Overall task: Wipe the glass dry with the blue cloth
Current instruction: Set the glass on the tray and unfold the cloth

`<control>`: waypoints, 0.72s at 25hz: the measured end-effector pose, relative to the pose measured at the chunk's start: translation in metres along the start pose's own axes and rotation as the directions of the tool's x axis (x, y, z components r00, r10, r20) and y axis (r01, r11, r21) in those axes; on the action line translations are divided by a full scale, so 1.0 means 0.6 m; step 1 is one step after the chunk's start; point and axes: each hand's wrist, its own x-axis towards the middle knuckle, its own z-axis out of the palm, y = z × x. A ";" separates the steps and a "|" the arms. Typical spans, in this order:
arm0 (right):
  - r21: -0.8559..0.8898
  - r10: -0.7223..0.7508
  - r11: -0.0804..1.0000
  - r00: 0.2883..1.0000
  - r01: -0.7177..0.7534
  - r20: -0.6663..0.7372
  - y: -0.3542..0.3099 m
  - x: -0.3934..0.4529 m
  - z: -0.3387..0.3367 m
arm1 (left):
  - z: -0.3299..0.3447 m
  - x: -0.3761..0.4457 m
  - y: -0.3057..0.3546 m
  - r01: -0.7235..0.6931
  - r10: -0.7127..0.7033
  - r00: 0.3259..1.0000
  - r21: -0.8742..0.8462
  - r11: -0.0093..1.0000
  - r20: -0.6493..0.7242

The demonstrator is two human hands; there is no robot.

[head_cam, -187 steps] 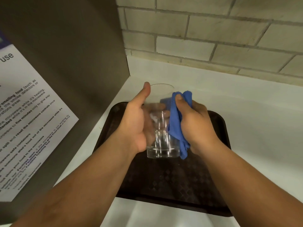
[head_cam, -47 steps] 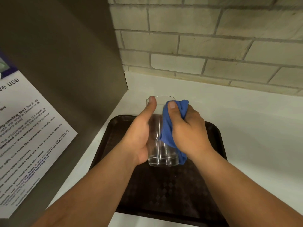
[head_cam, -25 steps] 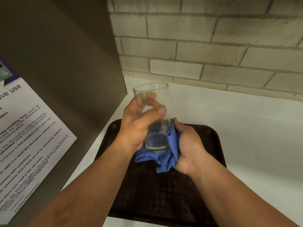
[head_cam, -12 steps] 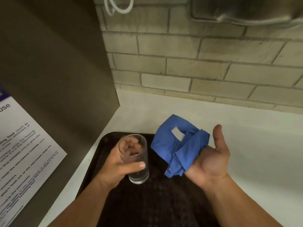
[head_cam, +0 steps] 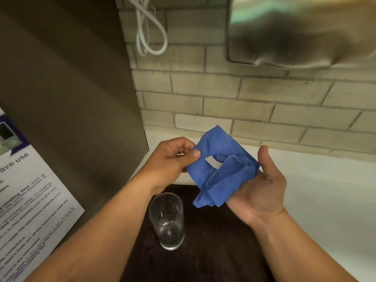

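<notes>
The clear glass [head_cam: 166, 219] stands upright on the dark brown tray [head_cam: 213, 251], with no hand on it. Above and behind it both hands hold the blue cloth [head_cam: 220, 169], which is crumpled and shows a small white label. My left hand [head_cam: 173, 157] pinches the cloth's left edge between thumb and fingers. My right hand [head_cam: 262, 186] lies palm up under the cloth's right side, thumb raised, fingers hidden by the fabric.
A tall grey-brown panel [head_cam: 67, 88] with a printed notice [head_cam: 26, 210] rises on the left. The brick wall [head_cam: 244, 106] runs behind the white counter [head_cam: 325, 200]. A white cable [head_cam: 148, 31] and a steel wall fixture [head_cam: 295, 31] hang above.
My left hand has let go of the glass, now standing alone on the tray, and has risen to pinch the cloth. The view has tilted upward.
</notes>
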 end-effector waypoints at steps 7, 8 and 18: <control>-0.884 -0.242 0.451 0.936 -0.123 -0.254 -0.168 -0.063 -0.059 | 0.117 0.050 0.049 -0.123 0.104 0.961 0.059 0.991 0.256; -0.919 -0.278 0.377 0.933 -0.113 -0.228 -0.184 -0.072 -0.064 | 0.138 0.052 0.053 -0.127 0.104 0.955 0.066 0.990 0.277; -0.988 -0.407 0.090 0.900 -0.128 -0.154 -0.280 -0.149 -0.136 | 0.289 0.048 0.059 -0.198 0.146 0.946 0.159 0.967 0.288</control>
